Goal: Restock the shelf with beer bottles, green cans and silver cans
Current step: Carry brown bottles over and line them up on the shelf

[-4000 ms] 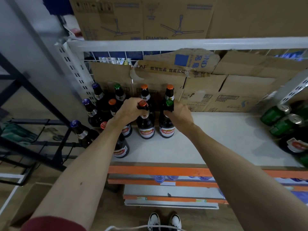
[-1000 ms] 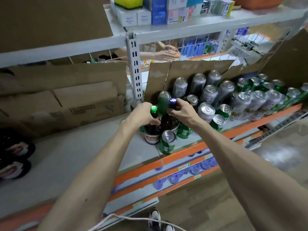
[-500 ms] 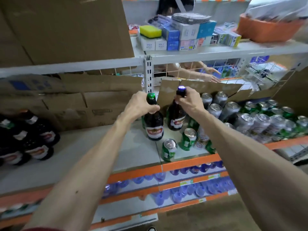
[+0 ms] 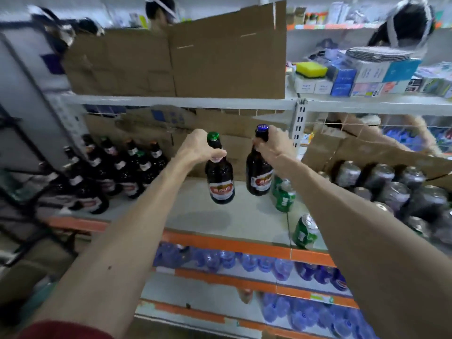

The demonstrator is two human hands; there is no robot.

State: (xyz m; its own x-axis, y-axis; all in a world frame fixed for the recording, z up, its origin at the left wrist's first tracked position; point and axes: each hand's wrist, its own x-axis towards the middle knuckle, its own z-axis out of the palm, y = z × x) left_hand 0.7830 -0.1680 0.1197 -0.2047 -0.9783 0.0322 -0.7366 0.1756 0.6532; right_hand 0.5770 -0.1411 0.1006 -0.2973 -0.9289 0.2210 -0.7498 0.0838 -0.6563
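My left hand (image 4: 199,149) grips the neck of a dark beer bottle with a green cap (image 4: 219,178). My right hand (image 4: 274,144) grips the neck of a second dark bottle with a blue cap (image 4: 259,171). Both bottles hang upright just above the white shelf (image 4: 195,214), over its middle. A group of several beer bottles (image 4: 115,172) stands at the shelf's left end. Green cans (image 4: 283,194) stand right of my bottles, one green can (image 4: 304,232) near the front edge. Silver cans (image 4: 391,187) fill the right end.
Brown cardboard (image 4: 220,133) lines the back of the shelf. The orange shelf edge (image 4: 220,243) runs in front; blue water bottles (image 4: 232,260) lie on lower shelves. A white upright post (image 4: 299,123) stands behind my right hand. Boxes and a yellow sponge (image 4: 311,69) sit on the upper shelf.
Both hands have carried the two bottles leftward from the can cluster towards the shelf's middle. The view has swung left, bringing the group of standing bottles into sight.
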